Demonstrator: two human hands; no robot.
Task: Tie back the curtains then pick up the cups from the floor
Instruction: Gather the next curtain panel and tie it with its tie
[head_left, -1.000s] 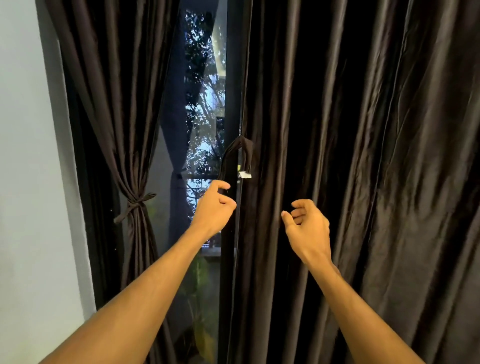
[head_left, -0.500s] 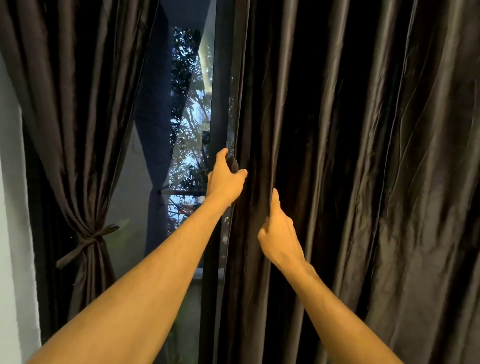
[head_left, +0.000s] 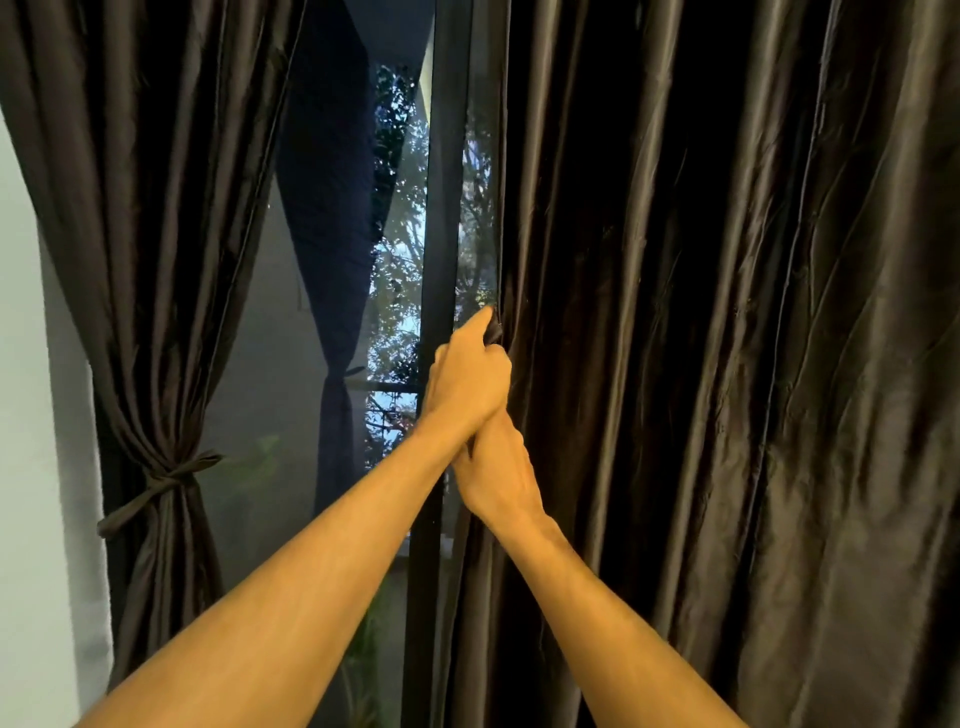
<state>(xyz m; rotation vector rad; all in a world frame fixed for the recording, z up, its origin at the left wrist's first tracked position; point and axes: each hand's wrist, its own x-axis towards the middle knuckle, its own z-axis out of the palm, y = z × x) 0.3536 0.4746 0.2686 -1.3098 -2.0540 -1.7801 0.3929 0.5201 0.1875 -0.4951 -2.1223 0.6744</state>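
Note:
A dark brown satin curtain hangs loose over the right side of the window. My left hand is closed on its left edge at about mid height. My right hand sits just below and partly behind the left wrist, its fingers hidden against the curtain folds. The left curtain is gathered and held by a knotted tie-back. No cups are in view.
A black window frame post runs vertically between the curtains, with glass and trees outside behind it. A pale wall stands at the far left. The floor is out of view.
My hands have come together at the right curtain's edge. The left hand went from pinching the hanging strap to gripping the edge, and the right hand slid left under it. The strap is no longer visible.

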